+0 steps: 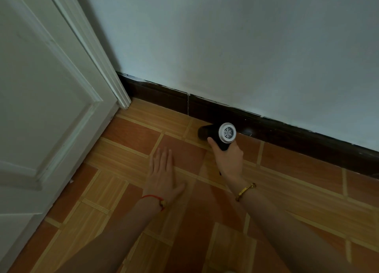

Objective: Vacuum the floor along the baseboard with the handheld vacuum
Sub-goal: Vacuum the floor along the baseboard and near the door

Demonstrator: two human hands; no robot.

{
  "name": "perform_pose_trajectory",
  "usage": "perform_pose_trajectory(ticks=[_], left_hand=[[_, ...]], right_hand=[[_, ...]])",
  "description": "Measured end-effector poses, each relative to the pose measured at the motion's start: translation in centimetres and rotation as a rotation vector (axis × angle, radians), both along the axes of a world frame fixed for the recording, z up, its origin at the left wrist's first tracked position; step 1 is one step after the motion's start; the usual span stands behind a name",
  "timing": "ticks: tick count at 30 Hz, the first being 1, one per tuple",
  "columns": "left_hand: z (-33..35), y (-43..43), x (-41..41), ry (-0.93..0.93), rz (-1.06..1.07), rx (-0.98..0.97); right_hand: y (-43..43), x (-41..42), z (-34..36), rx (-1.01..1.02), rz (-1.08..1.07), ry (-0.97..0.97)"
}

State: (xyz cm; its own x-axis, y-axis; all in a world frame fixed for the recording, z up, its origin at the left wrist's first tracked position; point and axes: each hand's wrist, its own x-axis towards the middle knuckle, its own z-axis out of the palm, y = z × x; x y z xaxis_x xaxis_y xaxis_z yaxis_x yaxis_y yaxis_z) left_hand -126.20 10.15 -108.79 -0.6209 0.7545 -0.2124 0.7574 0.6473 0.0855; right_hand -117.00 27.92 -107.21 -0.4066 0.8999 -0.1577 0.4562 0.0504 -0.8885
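My right hand grips the handle of a black handheld vacuum with a round white vented rear cap. Its nozzle points left and lies low over the orange tiled floor, right beside the dark brown baseboard. My left hand lies flat on the floor with straight fingers, to the left of the vacuum and apart from it. A red string is on my left wrist and a yellow bracelet on my right.
A white panelled door and its frame stand at the left, meeting the baseboard in the corner. The pale wall rises above the baseboard, which runs down to the right edge.
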Motion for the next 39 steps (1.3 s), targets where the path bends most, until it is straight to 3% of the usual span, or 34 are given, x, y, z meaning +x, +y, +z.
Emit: perform_pose_trajectory(ticks=[12, 28, 39], left_hand=[[-0.8, 2.8, 1.1, -0.037, -0.048, 0.015], [-1.3, 4.7, 2.7, -0.009, -0.119, 0.026], [-0.4, 5.3, 3.5, -0.025, -0.144, 0.017]], right_hand=[[-2.2, 1.6, -0.7, -0.080, 0.214, -0.014], [3.9, 6.2, 0.6, 0.002, -0.136, -0.025], [-0.3, 6.0, -0.1, -0.111, 0.121, -0.010]])
